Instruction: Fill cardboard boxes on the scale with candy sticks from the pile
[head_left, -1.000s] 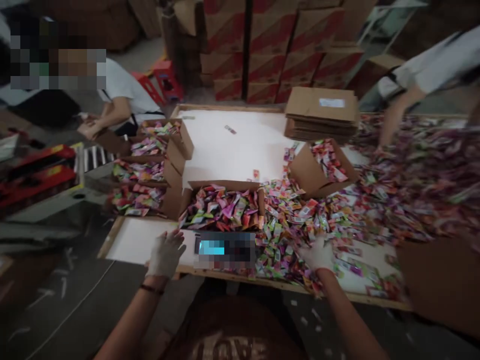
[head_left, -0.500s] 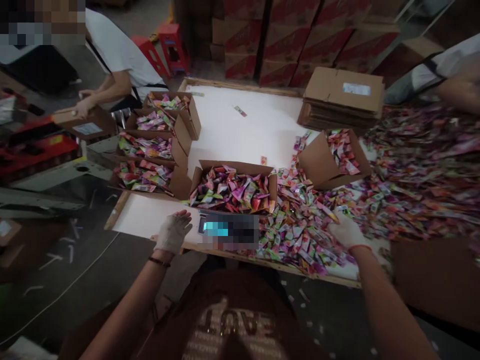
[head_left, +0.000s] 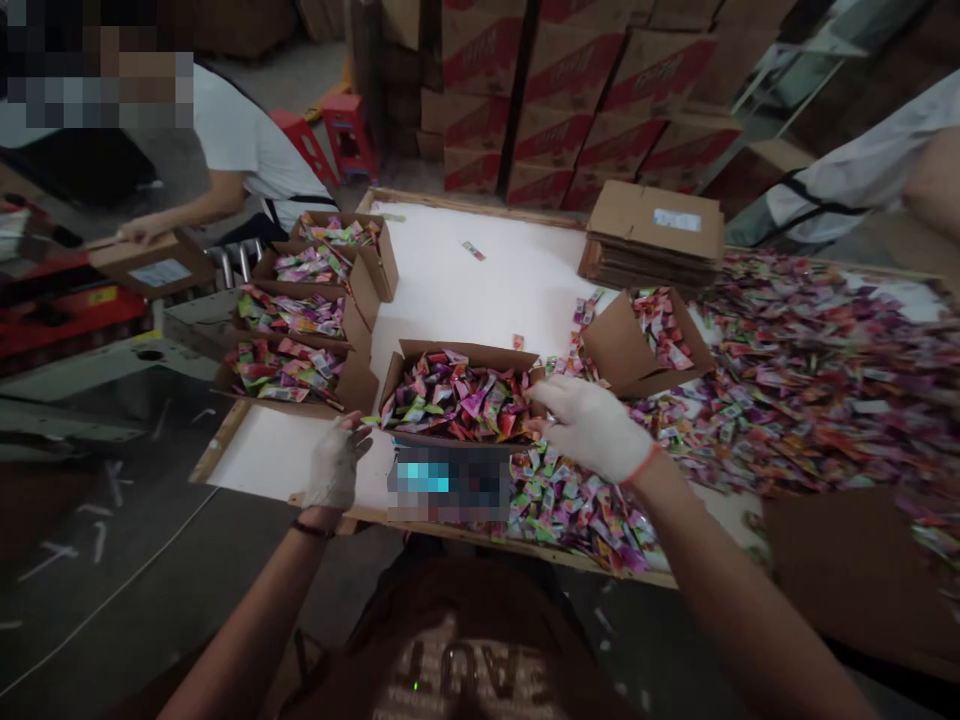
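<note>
An open cardboard carton (head_left: pixel 469 353) full of small colourful wrapped packets (head_left: pixel 472 395) stands at the middle of the table's near side. Beside its right wall is my right hand (head_left: pixel 596 428), in a white glove, fingers stretched toward the carton's rim and apart; nothing shows in them. My left hand (head_left: pixel 334 465), also gloved, is just off the carton's front left corner with its fingers spread and nothing in them. Below the carton's front sits a device with a lit blue display (head_left: pixel 424 477), partly blurred out. Loose packets (head_left: pixel 577 510) lie heaped to its right.
Several filled cartons (head_left: pixel 360 375) line the left side. A tilted carton (head_left: pixel 622 345) and a stack of flattened cartons (head_left: pixel 652 225) stand at right. One co-worker (head_left: pixel 255 150) handles a box (head_left: pixel 154 265); another person's sleeve (head_left: pixel 847 190) shows at upper right.
My right hand has moved left from the loose packets to the carton's right wall. My left hand stays near the front left corner. The view has tilted up slightly.
</note>
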